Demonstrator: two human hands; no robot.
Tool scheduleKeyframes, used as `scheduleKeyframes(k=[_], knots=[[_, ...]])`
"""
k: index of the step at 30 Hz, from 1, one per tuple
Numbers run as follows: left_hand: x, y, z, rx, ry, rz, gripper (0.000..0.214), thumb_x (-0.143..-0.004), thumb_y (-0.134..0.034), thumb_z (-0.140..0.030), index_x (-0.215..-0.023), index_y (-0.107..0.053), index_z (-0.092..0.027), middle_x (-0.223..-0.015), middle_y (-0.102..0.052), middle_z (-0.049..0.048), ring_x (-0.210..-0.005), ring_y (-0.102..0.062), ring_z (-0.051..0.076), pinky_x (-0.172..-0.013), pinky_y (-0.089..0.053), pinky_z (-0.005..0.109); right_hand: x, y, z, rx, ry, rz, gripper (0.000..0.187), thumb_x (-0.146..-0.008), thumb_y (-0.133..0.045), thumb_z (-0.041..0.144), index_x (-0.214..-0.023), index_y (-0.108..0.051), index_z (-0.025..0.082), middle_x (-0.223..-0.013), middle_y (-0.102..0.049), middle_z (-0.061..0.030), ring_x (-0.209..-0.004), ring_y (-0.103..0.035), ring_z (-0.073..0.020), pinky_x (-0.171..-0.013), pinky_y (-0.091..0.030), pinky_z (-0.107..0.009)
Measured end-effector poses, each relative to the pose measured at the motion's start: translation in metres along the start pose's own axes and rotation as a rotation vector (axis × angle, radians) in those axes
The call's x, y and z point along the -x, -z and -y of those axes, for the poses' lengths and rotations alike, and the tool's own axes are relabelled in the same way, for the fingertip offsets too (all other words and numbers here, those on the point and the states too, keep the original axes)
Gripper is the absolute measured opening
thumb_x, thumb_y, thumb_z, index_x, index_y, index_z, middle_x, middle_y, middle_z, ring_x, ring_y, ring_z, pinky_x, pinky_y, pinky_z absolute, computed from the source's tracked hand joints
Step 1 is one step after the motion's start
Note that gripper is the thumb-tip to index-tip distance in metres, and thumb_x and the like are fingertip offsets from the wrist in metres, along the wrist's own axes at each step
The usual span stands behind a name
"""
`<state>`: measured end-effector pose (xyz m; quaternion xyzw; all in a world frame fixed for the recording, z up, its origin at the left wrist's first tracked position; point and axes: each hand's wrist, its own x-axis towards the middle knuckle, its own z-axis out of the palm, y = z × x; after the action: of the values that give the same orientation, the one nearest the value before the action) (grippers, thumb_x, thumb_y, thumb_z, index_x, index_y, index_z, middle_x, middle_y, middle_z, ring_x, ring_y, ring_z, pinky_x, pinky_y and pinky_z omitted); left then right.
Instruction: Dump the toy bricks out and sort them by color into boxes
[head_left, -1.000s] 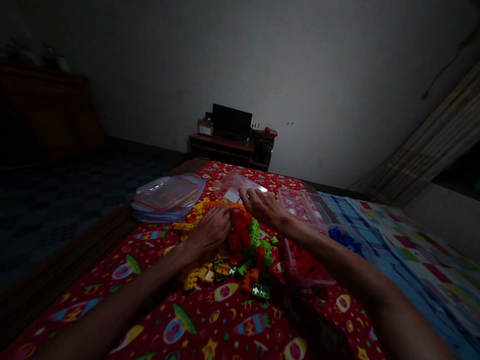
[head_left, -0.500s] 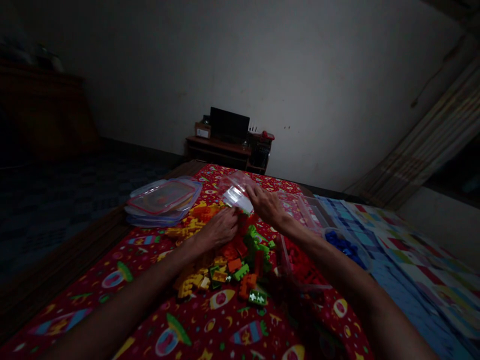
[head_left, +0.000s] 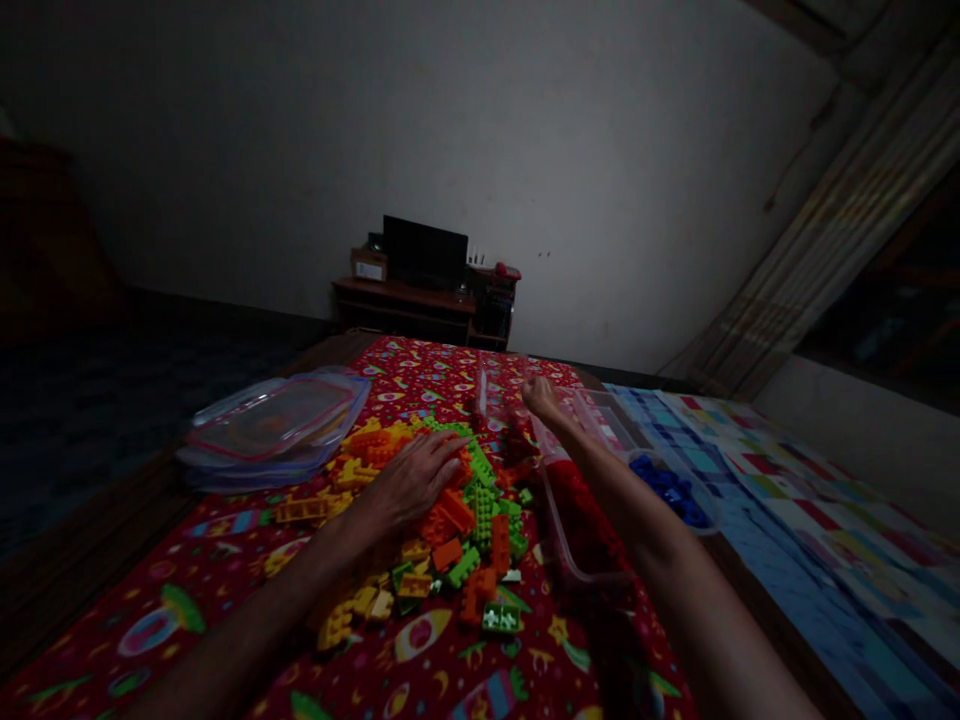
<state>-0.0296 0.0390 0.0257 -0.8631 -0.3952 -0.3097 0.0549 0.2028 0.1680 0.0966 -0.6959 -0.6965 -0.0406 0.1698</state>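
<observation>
My left hand lies with fingers stretched over a heap of toy building bricks, on the orange bricks. Yellow bricks spread to its left and green bricks to its right. Farther forward, my right hand is closed at the edge of a clear plastic box, which is dim and hard to outline. Beneath my right forearm stands a clear tub holding red bricks, partly hidden by the arm.
Stacked clear lids lie at the left edge of the red patterned cloth. At the right are a tub of blue bricks and another clear container. A desk with a monitor stands against the far wall.
My left hand has come away from the clear box and spread over the bricks. My right hand has carried the box off the heap, tilting it. The view has shifted right.
</observation>
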Motion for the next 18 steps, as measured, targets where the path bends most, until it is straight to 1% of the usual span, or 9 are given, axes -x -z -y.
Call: scheduleKeyframes(k=[3,5,8,11,14,16,17,18], knots=[[0.003,-0.003,0.001,-0.015,-0.010,0.005,0.040,-0.100,-0.029,-0.032,-0.132,-0.051,-0.019,-0.131,-0.059,0.0102,-0.123,-0.053,0.023,-0.108,-0.040,0.046,-0.006,-0.011,-0.003,0.020,-0.019,0.053,0.026,-0.089,-0.041,0.015,-0.089,-0.067,0.009,-0.081,-0.063,-0.0099,-0.068,-0.055,-0.0148,-0.059,-0.037,-0.022],[0.005,-0.005,0.001,-0.021,-0.012,-0.003,0.040,-0.101,-0.029,-0.032,-0.134,-0.049,-0.020,-0.132,-0.058,0.0102,-0.124,-0.051,0.023,-0.110,-0.038,0.046,-0.007,-0.015,-0.006,0.040,-0.025,0.080,0.024,-0.086,-0.043,0.012,-0.089,-0.067,0.010,-0.079,-0.063,-0.0097,-0.068,-0.056,-0.0152,-0.059,-0.038,-0.023],[0.005,-0.006,0.000,-0.016,0.002,0.001,0.042,-0.101,-0.030,-0.033,-0.137,-0.045,-0.019,-0.134,-0.056,0.0114,-0.124,-0.051,0.023,-0.111,-0.037,0.046,-0.002,-0.017,-0.011,0.076,-0.005,0.090,0.027,-0.085,-0.041,0.009,-0.097,-0.065,0.011,-0.087,-0.065,-0.0115,-0.077,-0.059,-0.0174,-0.066,-0.043,-0.025],[0.002,-0.004,-0.002,-0.015,0.023,0.004,0.043,-0.100,-0.031,-0.034,-0.138,-0.044,-0.018,-0.141,-0.050,0.0143,-0.130,-0.046,0.026,-0.110,-0.037,0.050,0.007,-0.010,-0.015,0.110,0.053,0.082,0.031,-0.087,-0.039,0.008,-0.106,-0.063,0.010,-0.098,-0.065,-0.0147,-0.088,-0.059,-0.0196,-0.077,-0.045,-0.030],[0.000,0.005,-0.012,-0.044,0.033,-0.033,0.044,-0.099,-0.032,-0.033,-0.141,-0.043,-0.020,-0.151,-0.036,0.0150,-0.141,-0.030,0.031,-0.111,-0.030,0.057,0.019,0.007,-0.016,0.136,0.111,0.070,0.035,-0.090,-0.035,0.009,-0.112,-0.061,0.009,-0.106,-0.064,-0.0172,-0.097,-0.058,-0.0211,-0.083,-0.044,-0.032],[0.003,0.015,-0.022,-0.053,0.001,-0.036,0.046,-0.099,-0.032,-0.032,-0.143,-0.040,-0.022,-0.155,-0.031,0.0134,-0.143,-0.024,0.032,-0.112,-0.027,0.059,0.032,0.020,-0.015,0.138,0.207,0.072,0.037,-0.093,-0.032,0.011,-0.118,-0.059,0.008,-0.107,-0.064,-0.0174,-0.096,-0.057,-0.0211,-0.083,-0.043,-0.033],[0.006,0.020,-0.027,-0.057,-0.024,-0.022,0.047,-0.099,-0.032,-0.031,-0.144,-0.039,-0.023,-0.155,-0.031,0.0120,-0.143,-0.025,0.031,-0.113,-0.025,0.058,0.041,0.025,-0.014,0.124,0.292,0.080,0.037,-0.095,-0.032,0.012,-0.121,-0.057,0.008,-0.105,-0.065,-0.0169,-0.094,-0.058,-0.0205,-0.082,-0.044,-0.033],[0.010,0.025,-0.030,-0.068,-0.051,0.002,0.047,-0.099,-0.032,-0.030,-0.144,-0.039,-0.025,-0.155,-0.032,0.0103,-0.143,-0.026,0.030,-0.114,-0.024,0.057,0.050,0.029,-0.012,0.093,0.407,0.095,0.036,-0.096,-0.033,0.015,-0.124,-0.056,0.008,-0.104,-0.065,-0.0163,-0.093,-0.058,-0.0198,-0.082,-0.044,-0.033]])
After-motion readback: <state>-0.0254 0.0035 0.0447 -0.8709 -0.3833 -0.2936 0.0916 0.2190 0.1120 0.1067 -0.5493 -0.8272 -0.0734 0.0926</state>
